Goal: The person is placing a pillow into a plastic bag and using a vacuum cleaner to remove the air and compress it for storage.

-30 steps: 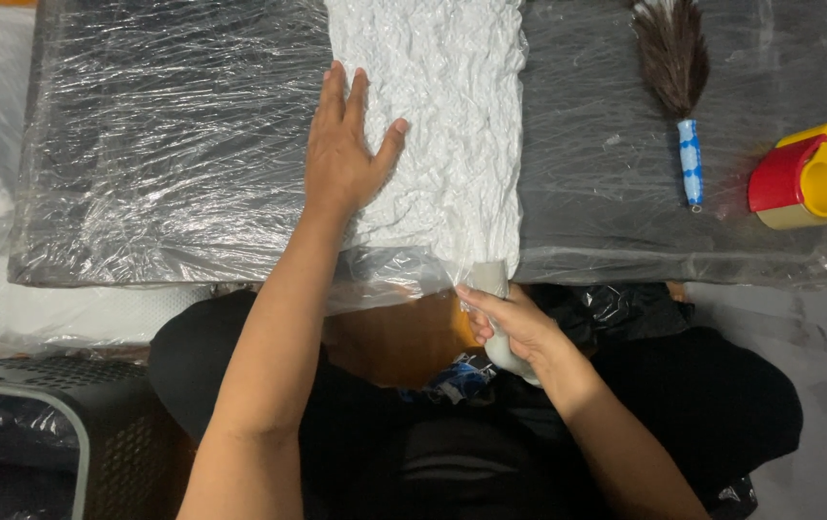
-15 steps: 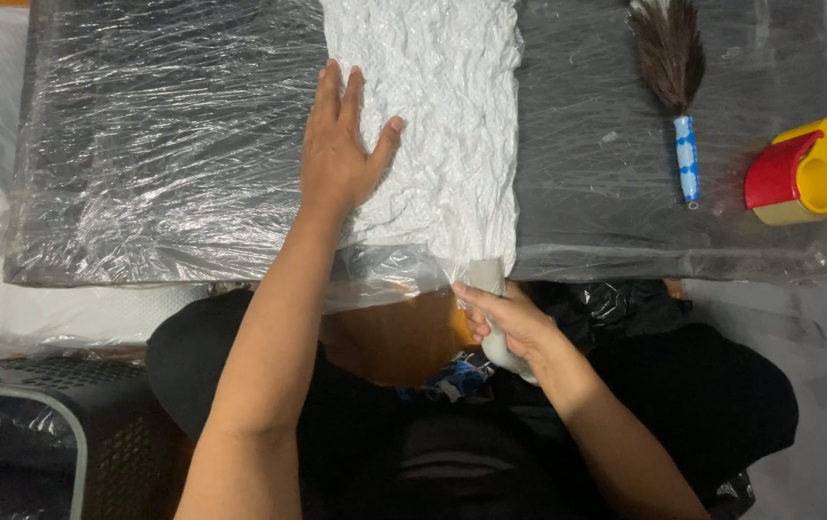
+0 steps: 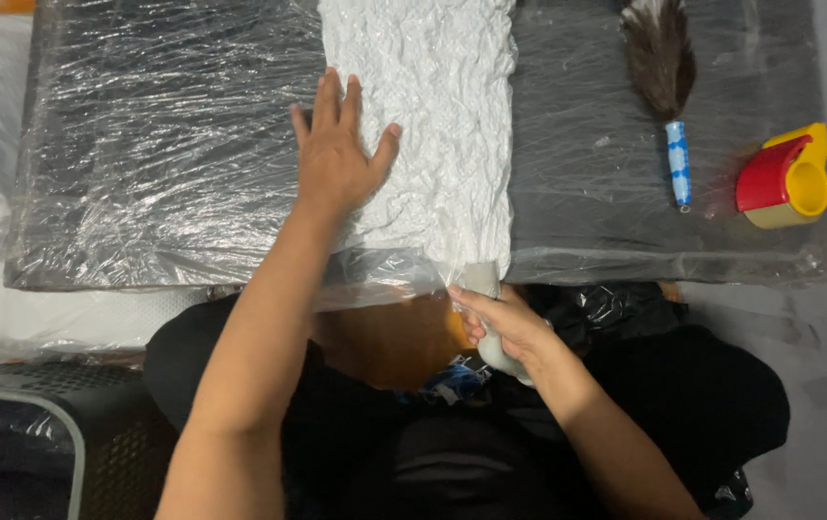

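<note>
Dark flat board [image 3: 163, 144] wrapped in crinkled clear plastic film [image 3: 587, 193], glossy, creased. Down its middle: white crumpled fabric strip [image 3: 433, 106], puckered texture, sealed in clear bag, near end overhanging board's front edge. Left hand [image 3: 336, 159] flat, fingers spread, pressing strip's left edge. Right hand [image 3: 505, 323] clenched around pale smooth handheld nozzle [image 3: 481, 284], tip touching bag's lower right corner. Far right: brown feather duster [image 3: 662, 67] with blue-white handle, beside red-yellow tape dispenser [image 3: 785, 176]. Grey perforated basket [image 3: 38, 443] lower left.

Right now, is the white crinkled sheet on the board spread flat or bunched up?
Spread flat: the white crinkled sheet lies as one long strip along the plastic-wrapped board, with the left hand pressed open on it.
</note>
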